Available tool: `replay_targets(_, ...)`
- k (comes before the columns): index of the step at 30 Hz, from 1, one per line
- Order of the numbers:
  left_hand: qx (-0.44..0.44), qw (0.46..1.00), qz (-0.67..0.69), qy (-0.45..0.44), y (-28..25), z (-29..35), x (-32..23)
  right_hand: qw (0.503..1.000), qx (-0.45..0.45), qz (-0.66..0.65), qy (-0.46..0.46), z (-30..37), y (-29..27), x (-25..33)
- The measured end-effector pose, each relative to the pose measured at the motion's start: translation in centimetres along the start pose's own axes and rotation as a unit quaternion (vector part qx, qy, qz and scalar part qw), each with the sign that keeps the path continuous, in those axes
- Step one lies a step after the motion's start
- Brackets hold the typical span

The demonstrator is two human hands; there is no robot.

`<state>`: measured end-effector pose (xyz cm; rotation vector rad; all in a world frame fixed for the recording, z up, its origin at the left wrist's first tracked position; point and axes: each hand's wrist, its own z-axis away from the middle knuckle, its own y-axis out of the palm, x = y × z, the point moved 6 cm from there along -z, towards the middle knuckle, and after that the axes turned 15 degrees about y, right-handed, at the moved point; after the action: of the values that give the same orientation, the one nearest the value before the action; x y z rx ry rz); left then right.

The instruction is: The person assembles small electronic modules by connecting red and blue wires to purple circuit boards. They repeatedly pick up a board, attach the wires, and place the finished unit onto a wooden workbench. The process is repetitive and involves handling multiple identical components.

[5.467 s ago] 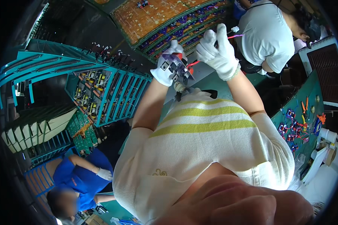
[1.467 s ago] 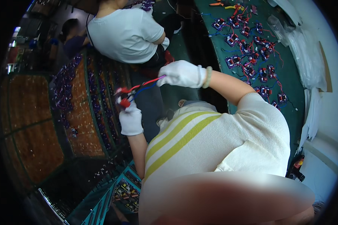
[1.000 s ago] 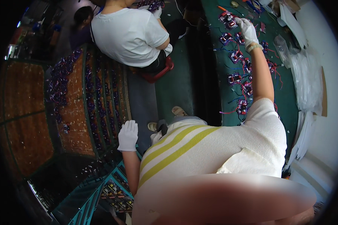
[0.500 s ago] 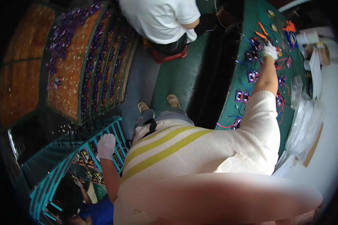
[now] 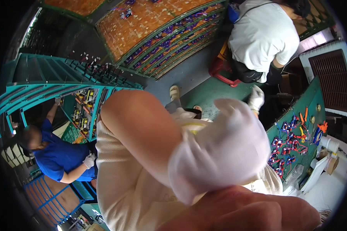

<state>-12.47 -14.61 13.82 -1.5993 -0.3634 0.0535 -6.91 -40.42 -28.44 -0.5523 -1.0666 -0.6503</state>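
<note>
On the green surface, carrying clustered red-wired circuit boards, an orange tool and a yellow tool; on the brown rack top, bearing a small assembly.

"What's on that green table?"
"Circuit boards, a whole loose cluster, small and purplish, over on the right!"
"And the wires?"
"Red ones and blue ones, straggling out among the boards!"
"Any neat rows?"
"Scattered, I'd say! Some crowd close, some sit slightly apart; too small to read finer detail."
</note>
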Motion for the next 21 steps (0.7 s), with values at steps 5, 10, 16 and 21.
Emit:
replay_targets(5,-0.037,0.999,-0.006,-0.028,-1.0,2.9,1.7,0.946,0.198,0.164,-0.198,7.7,18.6,0.8)
replay_targets(10,-0.063,0.995,-0.011,-0.073,-0.5,7.4,7.0,0.794,0.312,0.182,-0.488,13.5,28.8,10.1)
replay_targets(16,-0.056,0.985,-0.010,-0.165,1.5,15.5,17.5,0.745,0.347,0.361,-0.441,10.8,44.7,12.3)
replay_targets(21,-0.019,0.978,0.053,-0.202,2.3,22.4,25.6,0.628,0.328,0.426,-0.563,9.0,61.1,13.9)
